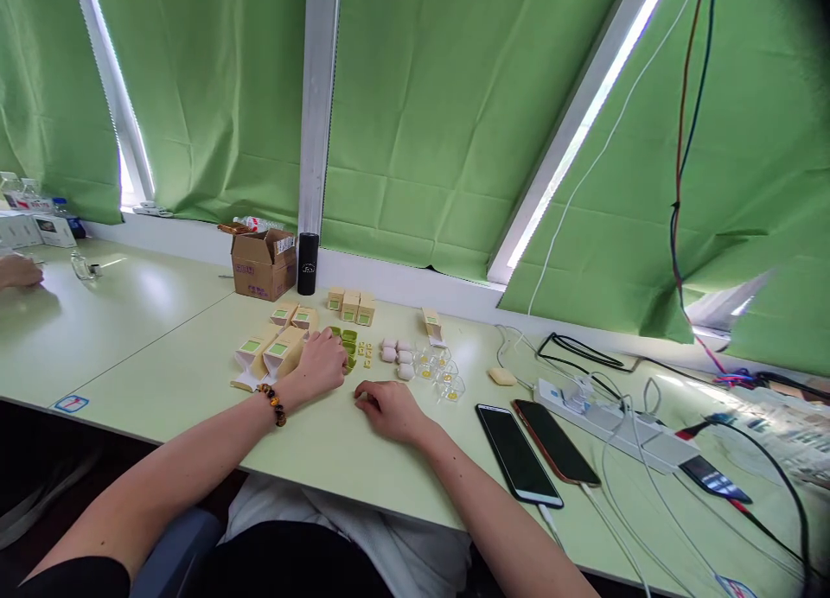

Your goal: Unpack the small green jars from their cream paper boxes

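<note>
Head view: L hand (322, 358), ctr of frame, is down at the near end of the green pcs (349, 335), fingertips at the closest one; contact side is hidden, so can't tell if they're clamped on it or just touching. R hand (392, 410), just right of ctr, rests palm-down on the table (363, 460), fingers loosely curled & a bit apart, nothing seen in it.

Green pcs sit mid-frame in short rows, w/ small yellow pcs (367, 353) just right of them, then pale pink blocks (405, 372), then clear cups (450, 391). Open cartons (278, 349) stand L of ctr, beside the L hand; closed boxes (351, 304) are above the green pcs.

Step in hand, my guess: picking up or setting straight the nearest green pc. Next move prob. calls for a light pinch on its edges w/o nudging the neighbours or yellow pcs, esp. as they're packed close. R hand looks free to steady things if req'd.
</note>
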The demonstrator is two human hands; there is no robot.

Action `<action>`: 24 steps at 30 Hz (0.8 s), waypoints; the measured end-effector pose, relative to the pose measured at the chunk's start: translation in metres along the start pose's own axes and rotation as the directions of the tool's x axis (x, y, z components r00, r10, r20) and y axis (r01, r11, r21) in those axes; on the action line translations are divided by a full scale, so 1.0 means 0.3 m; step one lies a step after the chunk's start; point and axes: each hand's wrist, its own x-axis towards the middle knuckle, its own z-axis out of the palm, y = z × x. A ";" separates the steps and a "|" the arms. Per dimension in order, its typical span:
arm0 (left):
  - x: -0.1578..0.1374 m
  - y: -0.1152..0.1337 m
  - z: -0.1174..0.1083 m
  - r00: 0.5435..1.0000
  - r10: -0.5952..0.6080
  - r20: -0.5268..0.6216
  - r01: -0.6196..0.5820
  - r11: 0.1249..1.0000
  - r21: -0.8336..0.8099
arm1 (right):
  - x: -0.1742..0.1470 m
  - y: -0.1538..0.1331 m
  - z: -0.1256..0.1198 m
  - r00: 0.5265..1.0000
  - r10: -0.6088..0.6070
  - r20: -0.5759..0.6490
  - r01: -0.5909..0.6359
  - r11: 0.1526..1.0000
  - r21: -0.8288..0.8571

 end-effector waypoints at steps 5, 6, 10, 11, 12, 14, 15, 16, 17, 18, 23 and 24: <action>-0.001 -0.004 0.009 1.000 -0.024 0.002 0.024 1.000 -0.001 | 0.001 -0.002 -0.001 1.000 0.006 0.008 -0.006 1.000 -0.013; -0.002 -0.006 0.010 1.000 -0.029 -0.003 0.029 0.999 -0.022 | 0.001 -0.003 -0.002 1.000 0.007 0.010 -0.006 1.000 -0.020; -0.004 -0.007 0.008 1.000 -0.021 -0.004 0.021 1.000 -0.012 | 0.002 -0.005 -0.005 1.000 0.001 0.011 -0.001 1.000 -0.031; -0.004 -0.006 0.007 1.000 -0.017 -0.001 0.017 1.000 0.008 | 0.002 -0.005 -0.005 1.000 0.000 0.010 0.001 1.000 -0.032; -0.004 -0.005 0.006 1.000 -0.014 -0.001 0.014 1.000 0.024 | 0.002 -0.005 -0.005 1.000 0.000 0.010 0.001 0.999 -0.033; -0.004 -0.003 0.005 1.000 -0.012 -0.003 0.012 0.999 0.041 | 0.002 -0.005 -0.004 1.000 0.004 0.013 -0.004 0.999 -0.036; -0.004 -0.003 0.005 1.000 -0.013 -0.001 0.013 0.999 0.046 | 0.002 -0.005 -0.004 1.000 0.007 0.014 -0.006 0.999 -0.035; -0.004 -0.004 0.007 1.000 -0.016 0.004 0.016 0.999 0.050 | 0.002 -0.005 -0.004 1.000 0.008 0.015 -0.007 0.999 -0.033; -0.005 -0.005 0.008 1.000 -0.018 0.011 0.018 0.999 0.050 | 0.002 -0.004 -0.003 1.000 0.007 0.015 -0.006 1.000 -0.029; -0.005 -0.005 0.010 1.000 -0.019 0.015 0.019 0.999 0.041 | 0.002 -0.003 -0.002 1.000 0.005 0.014 -0.005 1.000 -0.024; -0.003 0.006 0.001 0.997 0.006 -0.078 -0.013 0.996 -0.088 | 0.003 0.003 0.003 1.000 -0.005 0.002 0.005 1.000 -0.012; -0.001 0.012 -0.007 0.995 0.001 -0.098 -0.010 0.996 -0.088 | 0.003 0.003 0.003 1.000 -0.006 0.000 0.006 1.000 -0.009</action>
